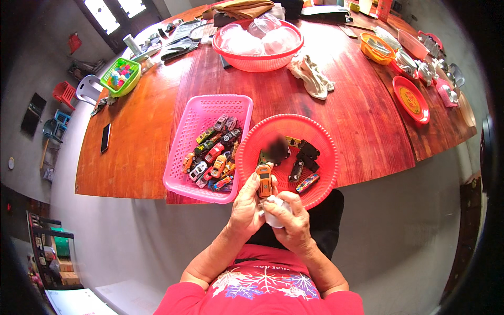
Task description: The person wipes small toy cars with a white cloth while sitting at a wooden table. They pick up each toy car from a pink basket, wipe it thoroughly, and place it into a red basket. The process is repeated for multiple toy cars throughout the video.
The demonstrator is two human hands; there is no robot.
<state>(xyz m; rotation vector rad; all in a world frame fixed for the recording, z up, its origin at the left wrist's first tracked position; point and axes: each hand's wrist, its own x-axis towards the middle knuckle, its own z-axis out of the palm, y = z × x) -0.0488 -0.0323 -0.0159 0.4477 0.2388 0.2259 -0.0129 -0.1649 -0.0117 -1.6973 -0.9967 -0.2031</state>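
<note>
Between the fingers of my left hand (245,206) is an orange toy car (264,181), held upright near the table's front edge. My right hand (295,223) grips a crumpled white cloth (275,212) just below the car, close against it. Beyond my hands, a round red basket (326,181) holds several toy cars, among them a black toy car (296,170) and a multicoloured one (307,182). Part of its contents is blurred. Left of it stands a pink rectangular basket (178,157) with many toy cars heaped in it, including another orange one (219,166).
Farther back, a red basket (257,64) holds clear plastic containers, with a pale cloth (311,76) beside it. A green basket (121,89) and a phone (105,138) lie left. On the right are a red oval tray (411,100) and an orange basket (377,50).
</note>
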